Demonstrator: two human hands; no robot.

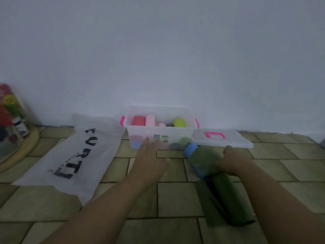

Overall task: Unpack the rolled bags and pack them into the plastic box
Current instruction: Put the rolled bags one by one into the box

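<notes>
Green roll [204, 161] (blurred) under right grip [232, 161]

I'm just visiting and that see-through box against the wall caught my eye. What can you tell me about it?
The plastic box is a clear, rectangular tub with bright pink latches at both ends. It stands upright and open on the tiled surface against the white wall, with a small label on its front. Inside are rolled bags: red, pale pink, yellow-green, dark green, and others showing faintly through the wall. Its clear lid, with a pink handle, lies beside it on the right. The left hand reaches toward its front.
</notes>
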